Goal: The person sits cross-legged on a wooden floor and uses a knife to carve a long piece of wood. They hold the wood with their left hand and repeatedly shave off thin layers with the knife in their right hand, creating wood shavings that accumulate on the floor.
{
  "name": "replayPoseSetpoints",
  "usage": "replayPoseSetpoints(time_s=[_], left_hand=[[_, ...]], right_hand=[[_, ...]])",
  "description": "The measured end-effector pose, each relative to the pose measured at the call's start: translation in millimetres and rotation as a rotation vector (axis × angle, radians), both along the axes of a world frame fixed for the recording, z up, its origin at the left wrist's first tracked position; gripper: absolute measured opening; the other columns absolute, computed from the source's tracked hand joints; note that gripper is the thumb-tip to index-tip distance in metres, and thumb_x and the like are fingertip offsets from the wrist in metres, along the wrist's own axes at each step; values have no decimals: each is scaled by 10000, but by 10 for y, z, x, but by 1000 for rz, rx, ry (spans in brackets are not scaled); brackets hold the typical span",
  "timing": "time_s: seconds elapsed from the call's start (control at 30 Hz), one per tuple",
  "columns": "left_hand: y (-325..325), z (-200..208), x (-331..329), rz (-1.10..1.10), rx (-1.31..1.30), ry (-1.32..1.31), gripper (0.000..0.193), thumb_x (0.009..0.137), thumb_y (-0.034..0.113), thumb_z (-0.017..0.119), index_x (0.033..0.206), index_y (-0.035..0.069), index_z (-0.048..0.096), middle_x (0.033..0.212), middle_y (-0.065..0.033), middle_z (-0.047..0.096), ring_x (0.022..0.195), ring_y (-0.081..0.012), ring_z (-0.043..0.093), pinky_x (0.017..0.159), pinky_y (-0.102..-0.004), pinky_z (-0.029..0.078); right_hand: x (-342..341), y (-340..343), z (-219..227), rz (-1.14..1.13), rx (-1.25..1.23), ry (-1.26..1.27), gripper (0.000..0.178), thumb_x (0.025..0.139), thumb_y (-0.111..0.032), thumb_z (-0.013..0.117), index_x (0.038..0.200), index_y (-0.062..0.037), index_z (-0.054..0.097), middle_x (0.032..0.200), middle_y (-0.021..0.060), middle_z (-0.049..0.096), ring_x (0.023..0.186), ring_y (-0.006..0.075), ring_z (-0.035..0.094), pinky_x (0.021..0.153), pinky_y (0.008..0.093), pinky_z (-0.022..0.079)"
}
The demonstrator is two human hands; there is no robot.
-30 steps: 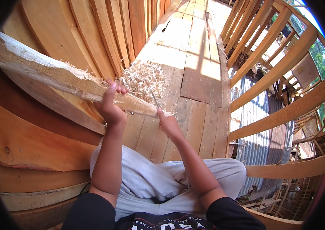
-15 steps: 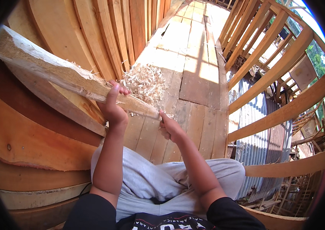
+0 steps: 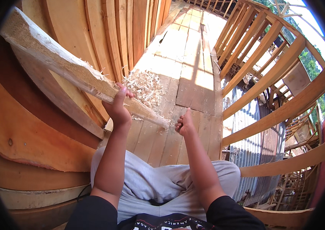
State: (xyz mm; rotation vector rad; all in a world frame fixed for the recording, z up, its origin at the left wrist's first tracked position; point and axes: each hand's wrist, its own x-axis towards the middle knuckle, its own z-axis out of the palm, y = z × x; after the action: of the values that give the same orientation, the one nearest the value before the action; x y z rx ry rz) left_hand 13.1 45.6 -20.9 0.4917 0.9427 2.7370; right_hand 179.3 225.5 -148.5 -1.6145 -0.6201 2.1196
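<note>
Gripping rough wood length (image 3: 81,76) in L hand (image 3: 117,108), w/ fingers wrapped round it below midway and w/ long axis running diag. from upper L down to lower R, on near side of shavings heap (image 3: 145,87). See narrow end aimed just L of R hand (image 3: 185,123), close but w/ clear gap, touched only by L; can't tell whether resting on floorboards (image 3: 162,150). Note R fingers curled in w/ thumb fwd, but can't tell whether fully closed or round anything.

One pole (image 3: 68,66), one shavings heap (image 3: 146,86)
</note>
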Motion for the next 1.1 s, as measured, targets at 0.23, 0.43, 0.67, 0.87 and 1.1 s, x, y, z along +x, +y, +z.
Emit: replayPoseSetpoints(time_s=[0.23, 0.43, 0.67, 0.87, 1.1], left_hand=[[3, 28, 0, -23, -87, 115, 142, 807, 68, 606, 916, 25, 527, 735, -55, 496, 673, -171, 513, 668, -350, 481], [-12, 33, -16, -13, -75, 145, 144, 802, 60, 615, 914, 17, 534, 732, -54, 499, 657, -169, 520, 655, -353, 493], [3, 57, -21, -25, -57, 120, 131, 805, 51, 617, 911, 7, 552, 702, -63, 543, 634, -166, 549, 656, -337, 491], [-13, 59, 18, -102, -54, 100, 170, 807, 90, 612, 942, 22, 535, 736, -50, 486, 688, -171, 518, 674, -357, 492], [-74, 10, -48, -170, -85, 141, 164, 819, 176, 603, 886, 51, 521, 718, -35, 466, 687, -171, 500, 721, -369, 464]], right_hand=[[-575, 61, 1057, 535, 1098, -584, 578, 902, -611, 516, 626, -104, 472, 540, 23, 467, 506, 155, 465, 506, 362, 405], [-637, -51, 1311, 719, 1282, -698, 452, 952, -404, 527, 1008, 30, 639, 939, 218, 678, 908, 329, 660, 789, 435, 497], [64, -421, 240, 774, 986, -436, 333, 952, -276, 557, 1106, 15, 601, 1034, 247, 659, 974, 331, 644, 853, 410, 484], [203, -781, -223, 813, 548, -360, 456, 1019, -346, 384, 927, 52, 587, 748, 205, 634, 755, 335, 631, 728, 482, 470], [71, -760, -234, 884, 1110, -409, 520, 1029, -371, 361, 857, 72, 573, 744, 261, 610, 739, 416, 604, 726, 489, 453]])
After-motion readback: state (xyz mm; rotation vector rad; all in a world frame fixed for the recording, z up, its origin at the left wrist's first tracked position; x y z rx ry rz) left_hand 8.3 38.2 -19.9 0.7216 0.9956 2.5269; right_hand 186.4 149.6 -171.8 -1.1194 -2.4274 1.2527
